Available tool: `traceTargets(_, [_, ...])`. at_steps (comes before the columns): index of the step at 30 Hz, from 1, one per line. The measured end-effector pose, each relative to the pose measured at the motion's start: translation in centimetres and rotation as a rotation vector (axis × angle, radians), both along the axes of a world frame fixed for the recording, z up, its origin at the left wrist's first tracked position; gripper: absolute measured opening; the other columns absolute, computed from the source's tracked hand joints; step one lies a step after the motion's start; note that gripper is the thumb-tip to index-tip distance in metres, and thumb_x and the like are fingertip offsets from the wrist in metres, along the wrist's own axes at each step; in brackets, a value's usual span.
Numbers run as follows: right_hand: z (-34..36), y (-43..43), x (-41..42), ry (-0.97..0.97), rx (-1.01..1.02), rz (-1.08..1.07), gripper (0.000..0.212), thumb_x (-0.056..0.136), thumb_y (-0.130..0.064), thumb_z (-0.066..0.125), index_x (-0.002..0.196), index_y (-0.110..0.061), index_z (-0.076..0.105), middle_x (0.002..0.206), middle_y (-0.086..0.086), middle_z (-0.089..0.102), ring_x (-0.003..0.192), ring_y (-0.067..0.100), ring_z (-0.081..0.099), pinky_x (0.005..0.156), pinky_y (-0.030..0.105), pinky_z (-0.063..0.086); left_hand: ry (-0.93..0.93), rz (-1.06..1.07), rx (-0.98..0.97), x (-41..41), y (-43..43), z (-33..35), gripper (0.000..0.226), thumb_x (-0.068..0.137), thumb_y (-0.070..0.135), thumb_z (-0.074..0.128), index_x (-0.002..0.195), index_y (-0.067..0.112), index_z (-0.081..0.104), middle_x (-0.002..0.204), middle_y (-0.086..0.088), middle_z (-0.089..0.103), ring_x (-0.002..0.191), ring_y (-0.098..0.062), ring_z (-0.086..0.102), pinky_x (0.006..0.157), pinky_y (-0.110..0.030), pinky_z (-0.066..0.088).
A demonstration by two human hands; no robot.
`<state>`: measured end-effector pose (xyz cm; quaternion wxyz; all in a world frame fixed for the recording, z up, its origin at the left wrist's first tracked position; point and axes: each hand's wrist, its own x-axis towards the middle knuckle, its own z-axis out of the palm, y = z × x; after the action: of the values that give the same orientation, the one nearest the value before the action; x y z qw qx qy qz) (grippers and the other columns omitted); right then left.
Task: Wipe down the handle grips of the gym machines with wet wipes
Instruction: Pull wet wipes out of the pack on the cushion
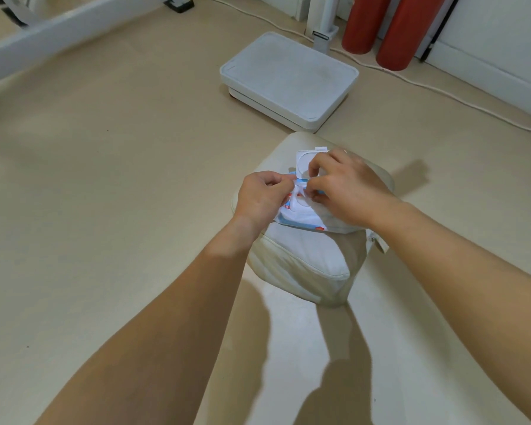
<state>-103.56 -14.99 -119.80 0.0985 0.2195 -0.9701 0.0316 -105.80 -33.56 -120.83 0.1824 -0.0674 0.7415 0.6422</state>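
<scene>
Forearms, two, bare, lower frame. Wet-wipe pack (301, 217): centre frame, on cream padded seat (304, 265), lid (311, 159) flipped open. Left hand (259, 199) and right hand (347, 191): fingers narrow, pinching a wipe (298, 191) at the opening. Advice: pin pack down, draw one sheet out slowly.

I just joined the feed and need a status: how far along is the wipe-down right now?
Early stage. Done: the wet wipes pack sits on the cream cushion with its flip lid open. In hand: the left hand and right hand are both pinching a wipe at the opening, which is not yet pulled free. Left: all the grip wiping; no handle grip is being touched.
</scene>
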Motion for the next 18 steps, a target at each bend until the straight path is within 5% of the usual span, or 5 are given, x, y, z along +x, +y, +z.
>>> traceTargets(4, [0.06, 0.12, 0.1, -0.042, 0.011, 0.0, 0.013, 0.079, -0.014, 0.075, 0.079, -0.024, 0.066, 0.101, 0.002, 0.061, 0.092, 0.033, 0.054, 0.067, 0.038, 0.048, 0.016, -0.008, -0.03, 0.16, -0.03, 0.01, 0.019, 0.085, 0.01, 0.066, 0.083, -0.006, 0.074, 0.103, 0.003, 0.08, 0.096, -0.024, 0.075, 0.095, -0.048, 0.058])
traceTargets(11, [0.76, -0.38, -0.12, -0.02, -0.04, 0.013, 0.023, 0.086, -0.035, 0.061, 0.068, -0.027, 0.072, 0.093, -0.002, 0.062, 0.088, 0.031, 0.057, 0.071, 0.04, 0.051, 0.002, 0.004, -0.017, 0.31, 0.13, 0.1, 0.018, 0.088, 0.01, 0.067, 0.088, -0.006, 0.075, 0.103, 0.004, 0.08, 0.084, -0.017, 0.071, 0.094, -0.048, 0.059])
traceTargets(18, [0.94, -0.59, -0.75, -0.077, -0.025, 0.013, 0.012, 0.081, -0.027, 0.069, 0.07, -0.028, 0.072, 0.095, -0.004, 0.061, 0.09, 0.03, 0.056, 0.072, 0.038, 0.05, 0.008, 0.024, -0.023, 0.17, 0.05, 0.03, 0.016, 0.085, 0.012, 0.067, 0.085, -0.001, 0.077, 0.1, -0.008, 0.08, 0.08, -0.018, 0.067, 0.093, -0.05, 0.058])
